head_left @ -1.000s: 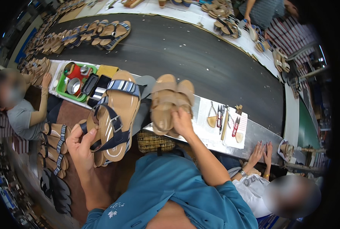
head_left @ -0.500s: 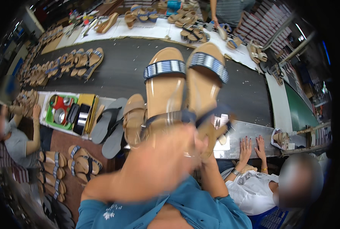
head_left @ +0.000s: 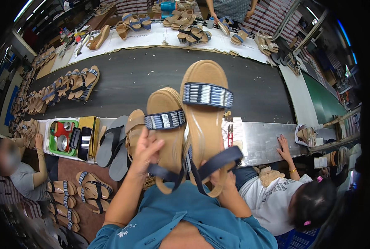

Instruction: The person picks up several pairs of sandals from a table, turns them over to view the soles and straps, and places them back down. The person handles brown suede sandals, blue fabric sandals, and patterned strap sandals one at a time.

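I hold up two tan wedge sandals side by side, toes pointing away, with dark navy ankle straps and blue-and-white woven toe bands. My left hand (head_left: 145, 150) grips the outer edge of the left sandal (head_left: 168, 143), its thumb over the side. My right hand (head_left: 225, 177) is closed round the heel part of the right sandal (head_left: 205, 120), largely hidden behind sole and strap. The right sandal sits higher and its inner edge overlaps the left one.
A dark conveyor belt (head_left: 122, 74) crosses ahead, with rows of sandals (head_left: 70, 85) at its left. Grey flip-flops (head_left: 112, 143), a tan sandal (head_left: 135, 124) and a green tray (head_left: 52, 145) lie left. Red-handled snips (head_left: 230, 135) lie right. Co-workers (head_left: 25, 176) sit on both sides.
My left forearm, which crossed before the heels in a blur, has drawn back left, and that hand now grips the left sandal's side. The left sandal has dropped below the right one.
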The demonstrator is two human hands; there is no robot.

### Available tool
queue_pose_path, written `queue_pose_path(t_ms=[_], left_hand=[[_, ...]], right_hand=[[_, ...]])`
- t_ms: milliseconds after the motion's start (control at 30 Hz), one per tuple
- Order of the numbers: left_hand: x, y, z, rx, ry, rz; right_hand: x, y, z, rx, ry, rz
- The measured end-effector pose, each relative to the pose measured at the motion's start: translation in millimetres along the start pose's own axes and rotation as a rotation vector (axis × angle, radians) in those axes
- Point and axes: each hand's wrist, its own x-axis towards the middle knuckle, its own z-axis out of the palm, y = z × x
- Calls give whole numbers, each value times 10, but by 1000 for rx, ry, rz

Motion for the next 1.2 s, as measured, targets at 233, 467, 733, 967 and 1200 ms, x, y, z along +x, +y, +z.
queue_pose_path(t_ms=[233,467,733,967,1200], left_hand=[[-128,-422,-116,-17,195,-10],[-191,-140,-117,208,192,112],[-228,61,-39,898,437,522],[-282,140,127,1136,500,625],[-319,200,114,1317,527,697]], right_hand=[[-166,406,-284,-311,83,-125],[-237,579,-369,-669,126,-373],[-212,293,-174,-1276,346,-587],[-246,279,-143,-1345,387,-635],[-264,275,-103,-1354,362,-639]])
